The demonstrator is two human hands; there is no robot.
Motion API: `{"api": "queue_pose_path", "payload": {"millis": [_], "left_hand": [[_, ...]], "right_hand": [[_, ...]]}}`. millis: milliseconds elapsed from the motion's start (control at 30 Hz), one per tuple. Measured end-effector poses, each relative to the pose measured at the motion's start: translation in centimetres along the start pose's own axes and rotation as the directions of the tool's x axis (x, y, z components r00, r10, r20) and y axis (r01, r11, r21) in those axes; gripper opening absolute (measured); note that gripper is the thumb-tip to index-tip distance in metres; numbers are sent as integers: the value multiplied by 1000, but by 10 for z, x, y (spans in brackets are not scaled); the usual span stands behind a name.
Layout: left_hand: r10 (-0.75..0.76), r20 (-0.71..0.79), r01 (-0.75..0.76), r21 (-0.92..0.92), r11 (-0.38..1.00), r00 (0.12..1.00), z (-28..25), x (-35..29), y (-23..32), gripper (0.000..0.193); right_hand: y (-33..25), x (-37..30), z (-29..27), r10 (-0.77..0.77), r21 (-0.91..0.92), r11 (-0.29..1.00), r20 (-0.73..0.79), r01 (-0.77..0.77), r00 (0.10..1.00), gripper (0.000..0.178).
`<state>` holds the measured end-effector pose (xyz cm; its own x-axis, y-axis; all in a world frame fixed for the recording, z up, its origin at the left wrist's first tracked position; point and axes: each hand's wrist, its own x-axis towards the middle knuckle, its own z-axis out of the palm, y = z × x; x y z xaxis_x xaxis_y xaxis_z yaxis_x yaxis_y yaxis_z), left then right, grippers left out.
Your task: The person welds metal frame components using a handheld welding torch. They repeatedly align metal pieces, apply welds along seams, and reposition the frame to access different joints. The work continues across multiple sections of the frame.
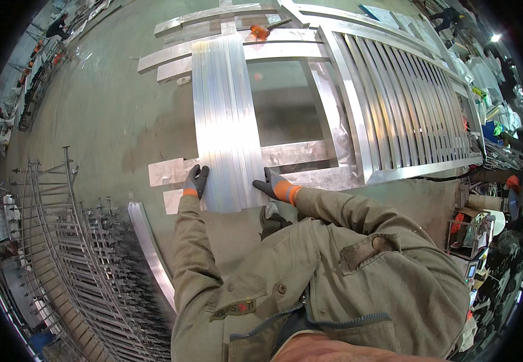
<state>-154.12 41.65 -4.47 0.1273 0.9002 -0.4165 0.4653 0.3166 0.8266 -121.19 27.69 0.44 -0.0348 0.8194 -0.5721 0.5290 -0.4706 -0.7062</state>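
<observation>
A row of long, shiny metal bars (pixel 222 108) lies side by side across pale crossbeams in front of me. My left hand (pixel 195 181), in a dark glove with an orange cuff, rests at the left edge of the row near its close end. Its thumb stands apart from the fingers. At the opposite edge, my right hand (pixel 270 184) is gloved alike, its thumb raised and its fingers reaching to the outermost bar. Neither hand wraps around a bar. An orange tool with a dark handle (pixel 261 32) lies on the far beams.
To the right stands a slatted metal frame (pixel 367 108) on the same beams. Dark spiked railings (pixel 86 265) are stacked at the lower left, beside a long metal strip (pixel 149 250). Two people work far off, one at the upper left (pixel 58 27), another at the upper right (pixel 448 19).
</observation>
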Motion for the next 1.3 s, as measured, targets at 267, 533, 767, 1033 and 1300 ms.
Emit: {"api": "queue_pose_path", "payload": {"millis": [267, 533, 767, 1033, 1300], "left_hand": [[-37, 99, 43, -58, 997, 994, 24, -2, 26, 86], [171, 91, -122, -398, 909, 981, 71, -63, 93, 82], [216, 69, -188, -289, 939, 974, 163, -115, 134, 74], [264, 136, -187, -416, 890, 955, 340, -186, 191, 78], [376, 234, -281, -355, 892, 897, 582, -271, 286, 83]], "right_hand": [[-3, 9, 1, -38, 219, 975, 0, 37, 999, 120], [-11, -43, -42, -137, 398, 872, -360, 285, 923, 101], [43, -123, -107, -45, 333, 924, -391, 187, 919, 115], [167, -253, -204, 24, 322, 931, -526, 173, 850, 118], [358, -384, -341, 23, 342, 901, -651, 267, 758, 118]]}}
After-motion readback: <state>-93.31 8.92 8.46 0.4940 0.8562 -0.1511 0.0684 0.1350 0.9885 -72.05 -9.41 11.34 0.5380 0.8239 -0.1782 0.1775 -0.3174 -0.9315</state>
